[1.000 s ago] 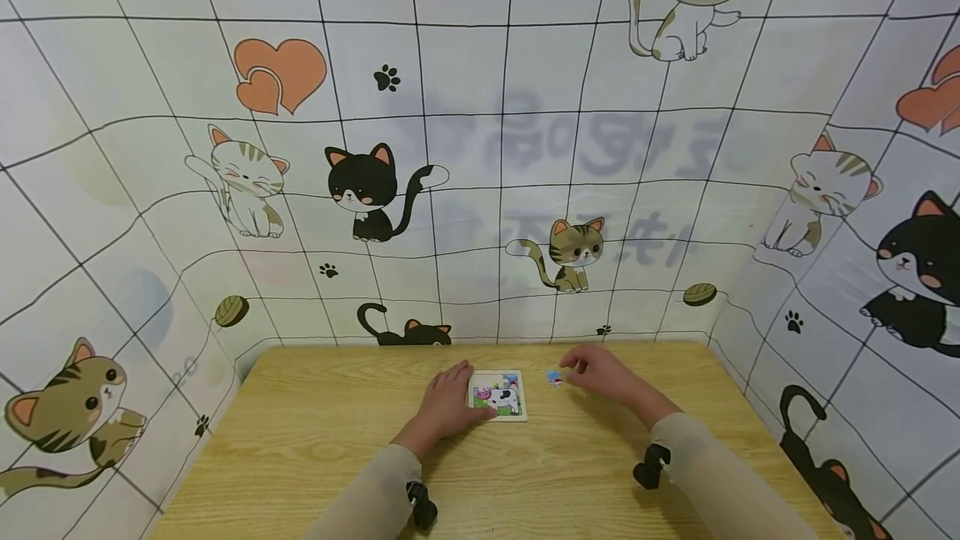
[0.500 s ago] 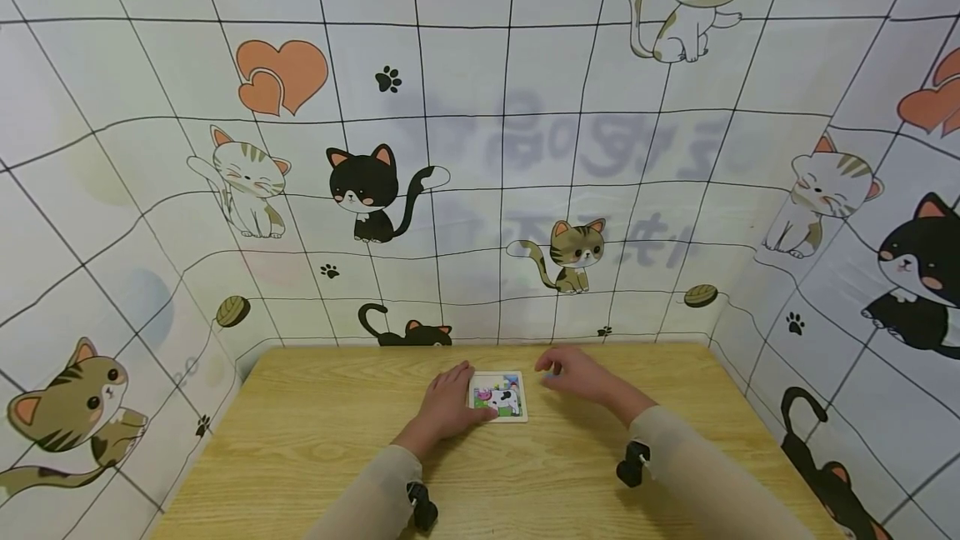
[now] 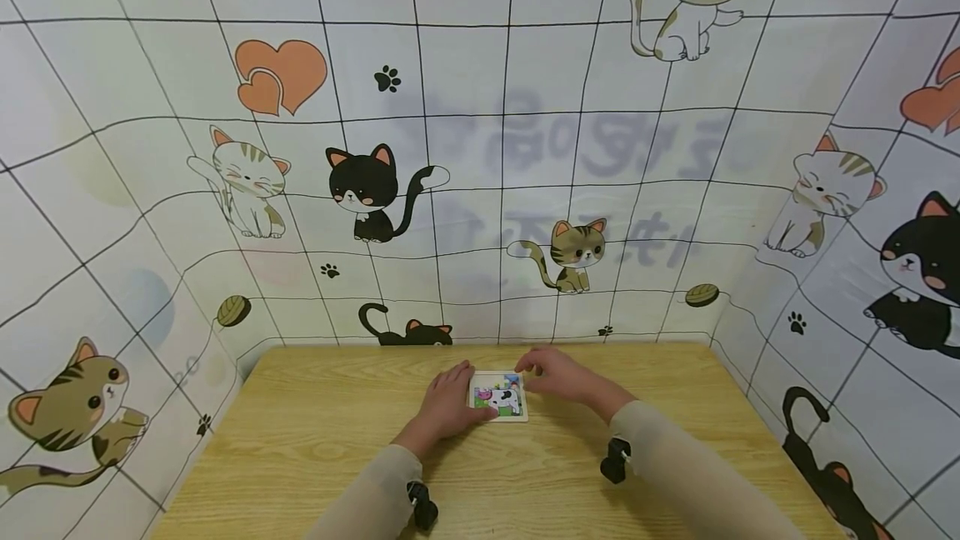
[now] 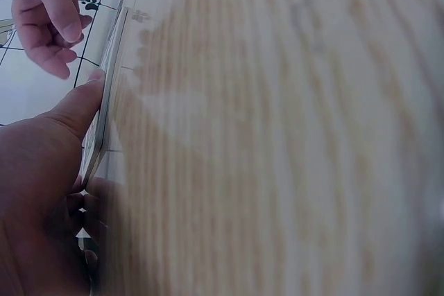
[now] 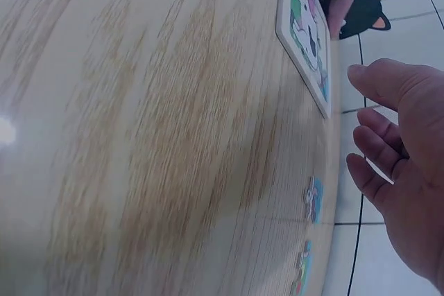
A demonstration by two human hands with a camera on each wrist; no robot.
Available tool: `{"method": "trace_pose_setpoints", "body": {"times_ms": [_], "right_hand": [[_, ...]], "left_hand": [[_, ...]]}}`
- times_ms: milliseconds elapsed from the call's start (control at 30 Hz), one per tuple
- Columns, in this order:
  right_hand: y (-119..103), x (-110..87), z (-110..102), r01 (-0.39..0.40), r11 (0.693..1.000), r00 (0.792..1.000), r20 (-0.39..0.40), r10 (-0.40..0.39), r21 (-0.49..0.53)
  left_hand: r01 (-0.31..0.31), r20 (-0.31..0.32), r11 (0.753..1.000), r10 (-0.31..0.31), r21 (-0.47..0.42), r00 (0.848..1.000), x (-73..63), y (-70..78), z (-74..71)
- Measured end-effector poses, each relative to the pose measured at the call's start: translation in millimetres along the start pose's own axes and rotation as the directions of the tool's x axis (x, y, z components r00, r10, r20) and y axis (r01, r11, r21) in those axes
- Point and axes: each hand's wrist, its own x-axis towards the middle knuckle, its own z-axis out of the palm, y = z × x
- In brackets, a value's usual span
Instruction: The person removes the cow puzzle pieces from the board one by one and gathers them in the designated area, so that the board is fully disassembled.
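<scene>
A small framed jigsaw puzzle with a cow picture lies on the wooden table. My left hand holds it at the left side, its thumb over the lower edge and its fingers along the left edge. At the upper right corner of the frame is my right hand, with the fingers loosely bent. In the right wrist view, the right hand has its thumb apart from the fingers, and nothing shows between them. Two loose puzzle pieces, a nearer one and a farther one, lie on the table beside that hand.
The wooden table ends at a white wall covering printed with cats and grid lines. Similar coverings rise at the left and right sides. A black wrist camera is strapped at the right sleeve, another camera at the left.
My right hand has moved left, from beside a blue puzzle piece to the puzzle's upper right corner; that piece no longer shows in the head view. The left hand stays where it was.
</scene>
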Motion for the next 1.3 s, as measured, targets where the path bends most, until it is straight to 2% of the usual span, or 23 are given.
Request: {"method": "trace_pose_setpoints", "body": {"times_ms": [333,533,767,1000,1300], "right_hand": [[-9.1,15.1,11.9,0.016,0.998,0.999,0.049,-0.014,-0.056],[-9.0,19.9,15.8,0.054,0.995,0.996,0.078,-0.047,-0.090],[-9.2,21.0,17.2,0.044,0.994,0.994,0.104,-0.033,-0.101],[-9.9,21.2,15.1,0.042,0.995,0.993,0.118,-0.031,-0.095],[-13.1,24.5,12.4,0.020,0.996,0.990,0.141,-0.008,-0.088]], "left_hand": [[-0.020,-0.017,1.000,0.020,0.005,1.000,2.8,-6.2,3.8],[-0.001,0.016,0.999,0.000,0.033,1.000,0.0,2.4,-2.5],[0.000,0.027,0.998,-0.001,0.071,1.000,-6.2,15.0,-13.3],[-0.047,-0.036,0.997,0.050,0.062,0.998,-0.2,-0.9,1.3],[-0.001,0.021,0.999,0.001,0.032,1.000,-6.2,13.0,-11.5]]}}
